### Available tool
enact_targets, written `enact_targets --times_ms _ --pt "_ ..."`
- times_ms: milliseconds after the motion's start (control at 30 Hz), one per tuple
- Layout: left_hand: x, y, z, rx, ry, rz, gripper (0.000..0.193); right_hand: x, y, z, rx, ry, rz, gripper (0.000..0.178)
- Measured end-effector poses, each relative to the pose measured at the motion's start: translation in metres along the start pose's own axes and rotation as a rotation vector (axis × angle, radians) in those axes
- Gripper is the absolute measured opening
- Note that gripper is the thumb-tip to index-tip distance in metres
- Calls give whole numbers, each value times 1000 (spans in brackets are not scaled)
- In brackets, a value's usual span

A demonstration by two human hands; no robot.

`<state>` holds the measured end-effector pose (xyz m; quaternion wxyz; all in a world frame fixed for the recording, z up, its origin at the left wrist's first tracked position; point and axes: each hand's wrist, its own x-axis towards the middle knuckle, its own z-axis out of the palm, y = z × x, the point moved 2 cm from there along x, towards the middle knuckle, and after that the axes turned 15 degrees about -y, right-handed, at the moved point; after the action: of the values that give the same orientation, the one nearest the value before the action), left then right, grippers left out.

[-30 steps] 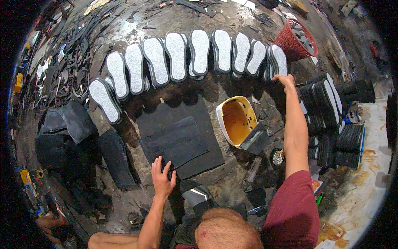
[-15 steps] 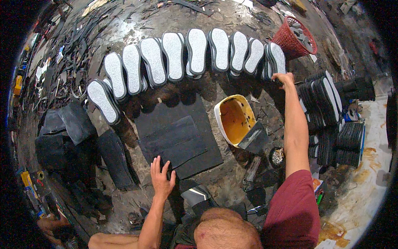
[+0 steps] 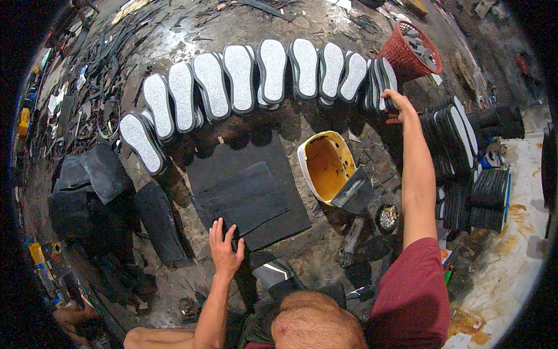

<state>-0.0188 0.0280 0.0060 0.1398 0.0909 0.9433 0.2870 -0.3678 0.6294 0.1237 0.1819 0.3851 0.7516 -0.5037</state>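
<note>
So my right fingers (image 3: 390,93) are up at the near end of the last sole stack (image 3: 389,72) in the row, and that's the bit that's just changed: half a second ago the top sole showed its pale speckled face pretty wide, now the stack's tipped more edge-on, so I get a narrower strip of face and more of the layered edges. The view's slid a little too, so don't read much into small shifts elsewhere. My read is that this end stack is the one being worked, while the other sole stacks (image 3: 272,71), curving away left of those fingers, look the same as they were. One finger reaches over the pale face and the rest curl below the end, but honestly I can't tell whether they're clamped on it or just touching. Left fingers (image 3: 220,230) haven't really budged: spread apart, gripping nothing, seemingly resting on the near-left edge of the big black sheet (image 3: 224,163), with a smaller black sheet (image 3: 244,192) lying on top just ahead of them. Between my two sets of fingers sits a pale tub (image 3: 303,168) with amber stuff inside. Just beyond the right fingers there's a red basket (image 3: 401,57), and to their right, more soles (image 3: 447,139) stacked up.
</note>
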Motion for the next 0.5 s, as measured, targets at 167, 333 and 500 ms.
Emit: enact_targets --times_ms 167,333,500 --pt "-1 -1 -3 -4 -22 5 55 -11 6 7 131 33 -24 89" --pt "-2 -3 -4 4 -33 6 55 -16 25 -5 282 3 -84 96" --pt "-1 -4 0 5 -27 -14 55 2 24 -23 196 43 -251 64"
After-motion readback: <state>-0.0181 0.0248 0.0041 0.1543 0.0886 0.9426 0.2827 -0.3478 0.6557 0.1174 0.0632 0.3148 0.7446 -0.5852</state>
